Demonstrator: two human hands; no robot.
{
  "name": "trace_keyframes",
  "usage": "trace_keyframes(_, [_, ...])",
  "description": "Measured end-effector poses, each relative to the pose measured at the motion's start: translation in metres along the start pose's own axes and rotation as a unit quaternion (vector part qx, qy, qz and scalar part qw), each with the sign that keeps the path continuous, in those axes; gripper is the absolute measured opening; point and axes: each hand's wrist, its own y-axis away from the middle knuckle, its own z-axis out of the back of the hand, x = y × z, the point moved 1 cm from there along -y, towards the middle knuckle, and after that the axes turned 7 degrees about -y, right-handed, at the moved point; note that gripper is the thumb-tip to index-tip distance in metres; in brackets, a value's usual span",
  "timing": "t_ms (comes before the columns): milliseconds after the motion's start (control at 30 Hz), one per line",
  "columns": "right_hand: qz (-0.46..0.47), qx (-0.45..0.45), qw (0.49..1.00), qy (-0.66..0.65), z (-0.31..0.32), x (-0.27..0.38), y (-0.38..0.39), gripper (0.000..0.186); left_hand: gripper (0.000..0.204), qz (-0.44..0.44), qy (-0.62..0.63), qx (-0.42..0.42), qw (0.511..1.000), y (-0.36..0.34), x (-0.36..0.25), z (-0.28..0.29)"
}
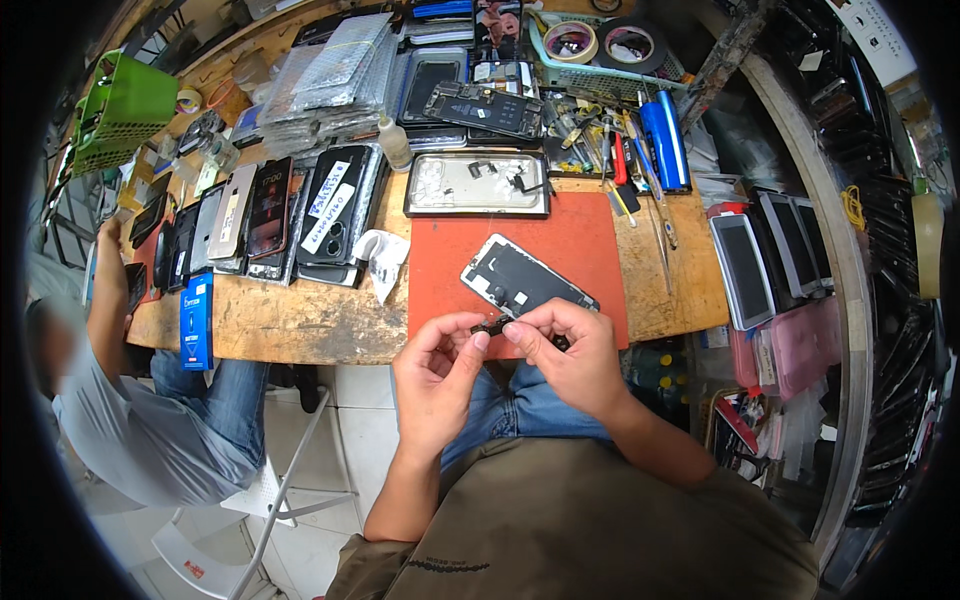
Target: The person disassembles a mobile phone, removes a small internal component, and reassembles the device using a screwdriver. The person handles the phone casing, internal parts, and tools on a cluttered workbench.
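Observation:
Between the fingertips of both hands is a small dark phone part (492, 326), perhaps a flex cable piece; its exact kind is too small to tell. My left hand (440, 375) pinches its left end with thumb and forefinger. My right hand (567, 350) pinches the right end, and a bit of black shows under its fingers. Just beyond them a phone screen assembly (530, 275) with a white edge lies back side up, tilted across the red mat (450, 265). Behind it stands a shallow tray (430, 195) of small loose parts.
Phones (268, 205) and bubble-wrapped packs (335, 75) crowd the left and back. Screwdrivers and tweezers (660, 235) lie right, beside a blue cylinder (662, 135). A white tissue (382, 262) and a blue box (196, 320) are left. Another person (150, 410) sits at the left.

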Motion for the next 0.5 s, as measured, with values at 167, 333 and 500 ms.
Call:
trace_keyframes(167, [-0.01,-0.005,1.0,0.008,0.003,0.003,-0.003,0.012,0.026,0.007,0.017,0.013,1.0,-0.002,0.002,0.001])
trace_keyframes(333, [-0.018,-0.001,1.0,0.002,-0.004,0.005,-0.001,0.013,0.028,0.025,0.006,0.004,1.0,-0.002,-0.001,0.008])
trace_keyframes(500, [-0.009,-0.006,1.0,-0.003,-0.005,0.0,-0.001,0.014,0.028,0.019,0.019,0.016,1.0,-0.002,0.004,0.009])
